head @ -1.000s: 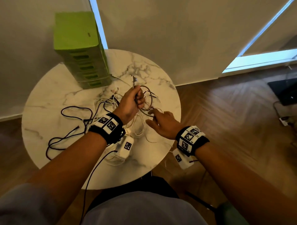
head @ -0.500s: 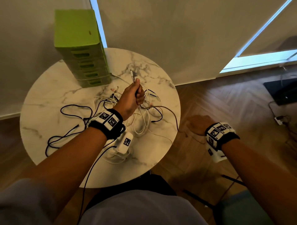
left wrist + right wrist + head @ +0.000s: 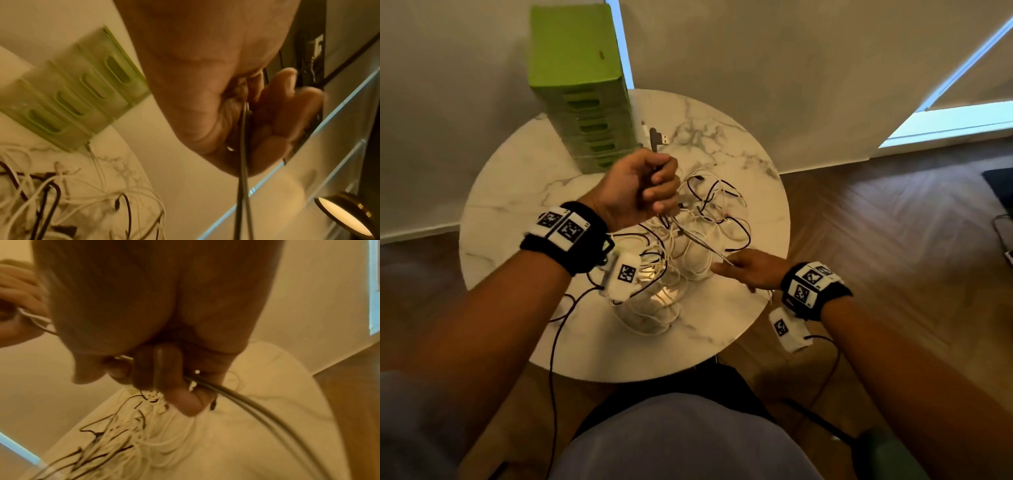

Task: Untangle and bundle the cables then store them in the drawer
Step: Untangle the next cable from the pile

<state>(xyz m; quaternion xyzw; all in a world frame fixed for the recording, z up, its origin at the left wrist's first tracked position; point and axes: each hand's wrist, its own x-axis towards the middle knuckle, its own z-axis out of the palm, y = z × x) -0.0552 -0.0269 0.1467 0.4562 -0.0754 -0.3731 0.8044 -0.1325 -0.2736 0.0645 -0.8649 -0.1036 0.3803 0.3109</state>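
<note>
A tangle of white and black cables [image 3: 666, 310] [image 3: 144, 426] [image 3: 41, 194] lies on the round marble table [image 3: 517, 205]. My left hand [image 3: 640, 185] [image 3: 257, 113] is raised above it and grips a thin grey cable [image 3: 698, 240] [image 3: 242, 186], whose USB plug [image 3: 659, 137] sticks up out of the fist. The cable slants down to my right hand [image 3: 751, 272] [image 3: 164, 378], low over the table's right side, whose fingers are curled round it [image 3: 257, 415]. The green drawer unit [image 3: 585, 102] [image 3: 72, 97] stands at the back of the table, its drawers closed.
A wall runs close behind the table. Wooden floor [image 3: 893, 240] lies to the right, with a dark object [image 3: 1000, 185] and leads at the far right edge. A black lead hangs from my left wrist over the table's near edge. A lit lamp [image 3: 345, 216] shows in the left wrist view.
My right hand has come back from beyond the table's right edge to the tangle, holding the grey cable. My left hand has stayed raised, gripping the plug end.
</note>
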